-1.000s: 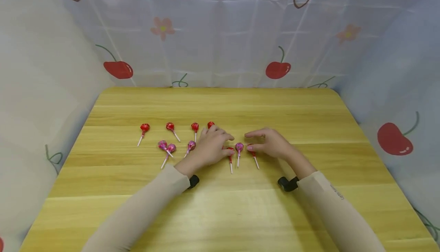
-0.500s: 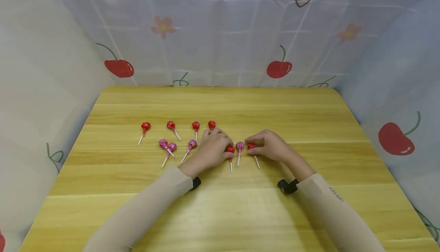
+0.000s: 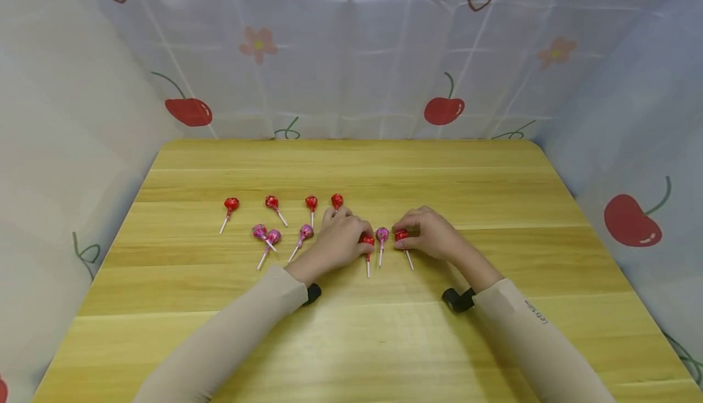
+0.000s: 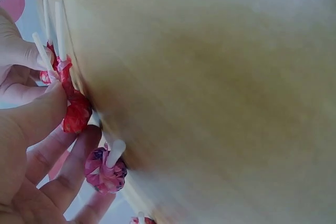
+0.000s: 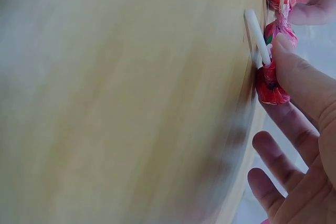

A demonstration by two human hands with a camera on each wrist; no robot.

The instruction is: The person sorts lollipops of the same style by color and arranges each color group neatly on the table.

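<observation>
In the head view my left hand (image 3: 337, 239) pinches a red-wrapped lollipop (image 3: 368, 242) by its head, its white stick toward me. The left wrist view has thumb and fingers round that red lollipop (image 4: 77, 113). To the right, my right hand (image 3: 432, 233) pinches another red lollipop (image 3: 402, 235) between thumb and forefinger; in the right wrist view this red lollipop (image 5: 272, 88) is at the thumb, while the other fingers spread loosely. Between the two hands lies a pink-purple lollipop (image 3: 381, 234). Behind my left hand a red lollipop (image 3: 337, 199) is partly covered by the fingers.
Farther left on the wooden table (image 3: 351, 342), several red lollipops form a back row, one of them the leftmost lollipop (image 3: 232, 204). Nearer are pink-purple ones: two crossed, including one pink lollipop (image 3: 259, 231), and a single pink lollipop (image 3: 306, 232). A printed curtain (image 3: 351, 55) stands behind.
Both hands have closed in on the red lollipops beside them, thumbs and fingers drawing together round the heads. The other lollipops lie as before.
</observation>
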